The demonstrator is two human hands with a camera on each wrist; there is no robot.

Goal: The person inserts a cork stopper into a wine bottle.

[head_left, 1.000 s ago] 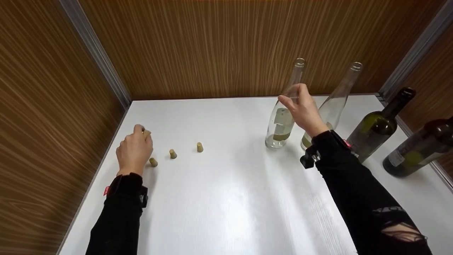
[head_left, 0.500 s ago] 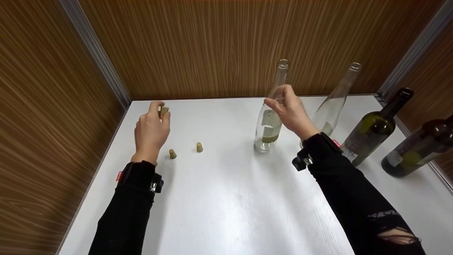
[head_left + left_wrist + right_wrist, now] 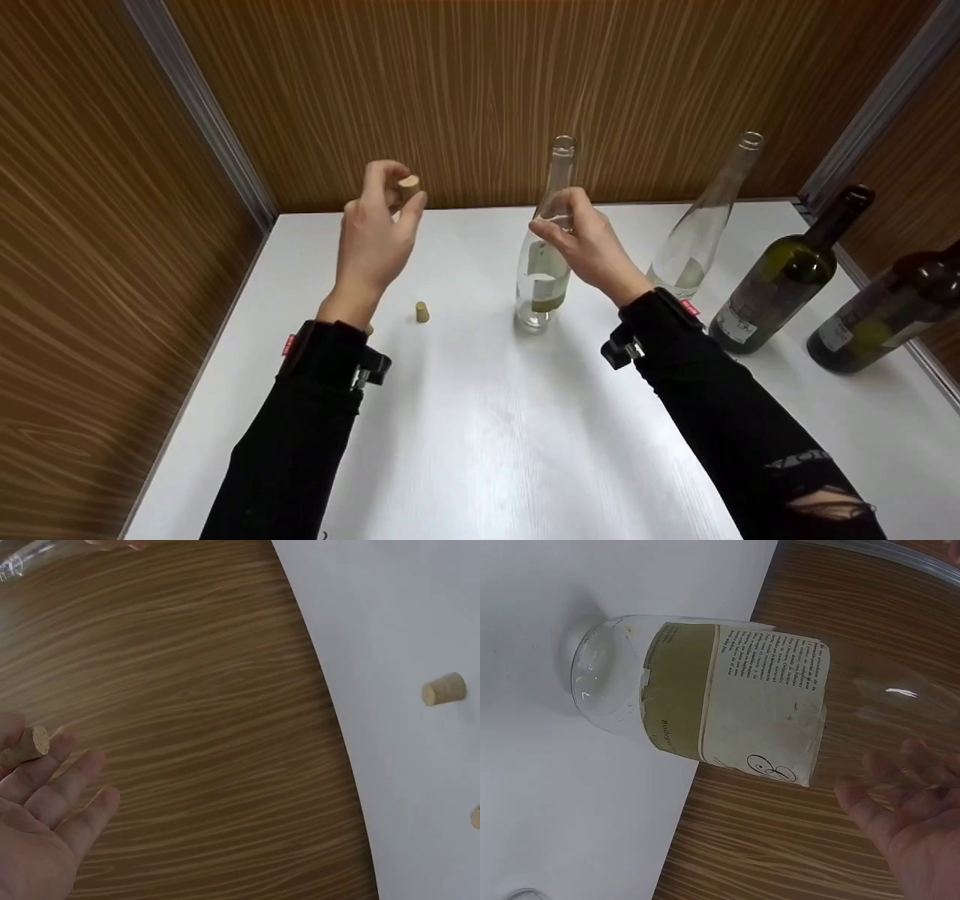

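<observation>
Two hands are raised: the left hand [image 3: 375, 232] pinches a cork [image 3: 408, 184], the right hand [image 3: 589, 244] grips the clear bottle [image 3: 544, 247] standing beside it.

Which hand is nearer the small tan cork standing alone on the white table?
Left. The left hand is raised above and behind the small tan cork; the right hand holds the clear glass bottle farther right.

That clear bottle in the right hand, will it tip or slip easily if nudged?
Probably tippy: the clear bottle is tall and narrow on a small base, and looks empty, so likely light. Its smooth glass may slip, though the paper label could give some hold. The right hand grips it high, near the neck.
</observation>
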